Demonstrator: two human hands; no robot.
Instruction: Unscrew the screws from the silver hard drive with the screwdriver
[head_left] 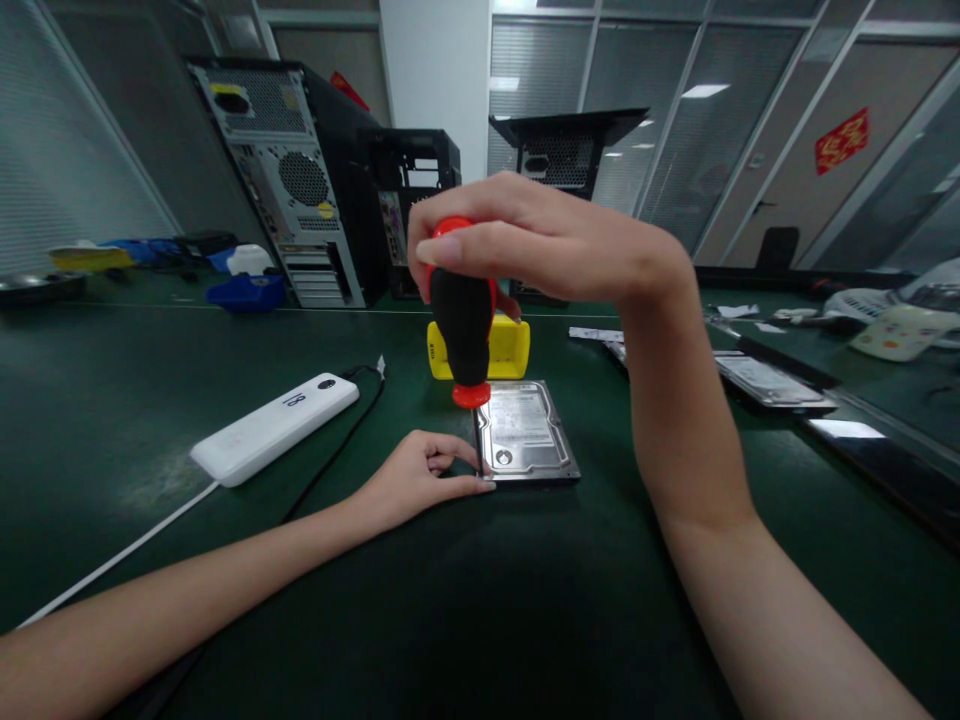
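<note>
One screwdriver (466, 330), upright, gripped in right hand (540, 240) fingers. One hard drive (525, 435) flat on green surface (480, 600), left hand (416, 475) fingers pinching shaft at its corner. Three computer towers (292, 180) behind.

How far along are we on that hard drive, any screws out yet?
Done: no loose screw or lifted cover shows, so nothing looks finished. In hand: the right hand grips the screwdriver upright, its tip at the near left corner of the hard drive, and the left hand steadies the shaft at that corner. Left: the drive lies flat on the green table with its cover still on; its other corners look untouched.
</note>
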